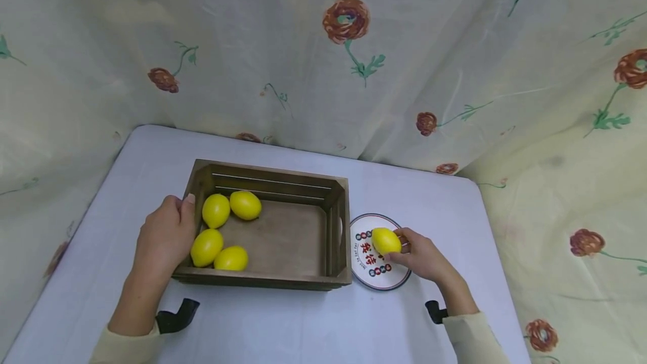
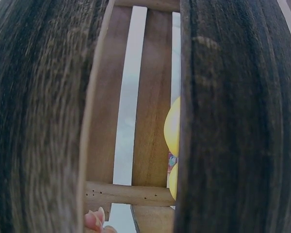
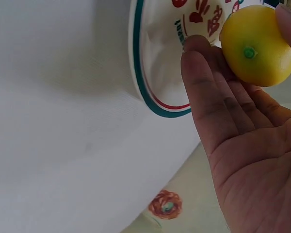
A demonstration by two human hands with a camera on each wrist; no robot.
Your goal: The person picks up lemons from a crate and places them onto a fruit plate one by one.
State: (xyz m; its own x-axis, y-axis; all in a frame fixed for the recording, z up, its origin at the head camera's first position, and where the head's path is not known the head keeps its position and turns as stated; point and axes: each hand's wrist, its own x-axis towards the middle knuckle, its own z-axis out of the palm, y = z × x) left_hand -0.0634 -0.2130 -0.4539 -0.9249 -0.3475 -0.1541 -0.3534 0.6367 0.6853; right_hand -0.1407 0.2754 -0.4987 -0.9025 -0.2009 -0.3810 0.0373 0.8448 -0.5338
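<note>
My left hand [image 1: 167,237] grips the left end of a brown wooden crate [image 1: 263,280], thumb over its rim. In the left wrist view, fingertips [image 2: 93,221] show on the inner side of the crate's end opening. Several yellow lemons [image 1: 215,210] lie in the left part of the crate. To the right of it, my right hand [image 1: 424,254] pinches another lemon [image 1: 386,240] between thumb and fingers, over a round white plate [image 1: 361,223] with red and dark printing. The right wrist view shows the green stem dot on this lemon [image 3: 262,63].
Both things stand on a table with a white cover [image 1: 303,330]. The plate sits close against the crate's right end. Behind and to the right hangs a pale curtain [image 1: 283,27] with red flowers. A black wrist mount [image 1: 178,316] sticks out by the left sleeve.
</note>
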